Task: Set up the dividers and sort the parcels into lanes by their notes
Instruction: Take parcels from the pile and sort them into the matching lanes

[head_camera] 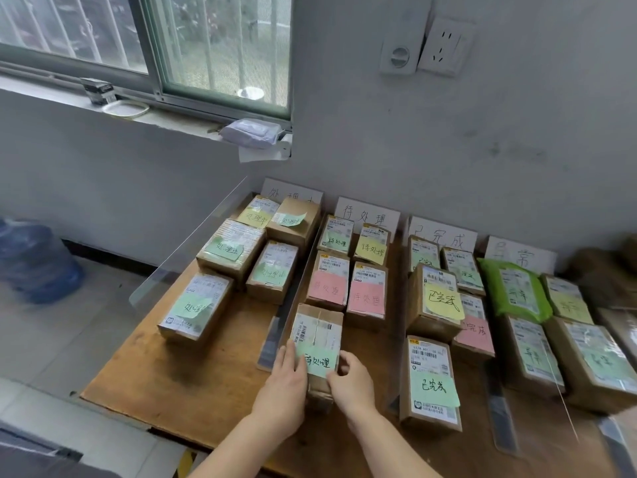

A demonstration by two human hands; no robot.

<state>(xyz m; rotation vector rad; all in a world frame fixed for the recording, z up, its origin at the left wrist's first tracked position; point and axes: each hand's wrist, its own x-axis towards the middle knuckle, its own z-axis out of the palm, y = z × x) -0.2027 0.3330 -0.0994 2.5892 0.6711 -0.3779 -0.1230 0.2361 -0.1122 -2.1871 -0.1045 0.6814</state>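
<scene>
In the head view, a wooden table (193,384) filled the lower half of the frame, and many cardboard parcels lay on it in lanes. Clear plastic dividers stood between the lanes; one divider (293,291) ran just left of the middle lane, and another tall clear sheet (193,243) stood at the left edge of the table. White paper signs leaned on the wall at the back, one sign (367,212) behind the middle lane. At the lower centre of the frame, both hands were on one brown box (319,343) with a green note (319,362) on its top. The left hand (286,384) pressed flat against the left side of the box, fingers together. The right hand (351,381) touched the near right corner, with the fingers curled on the edge of the note. The box stood at the front of the middle lane, just beside the divider, behind it two boxes with pink notes (327,288). On the right, a green bag (517,291) lay among more boxes.
</scene>
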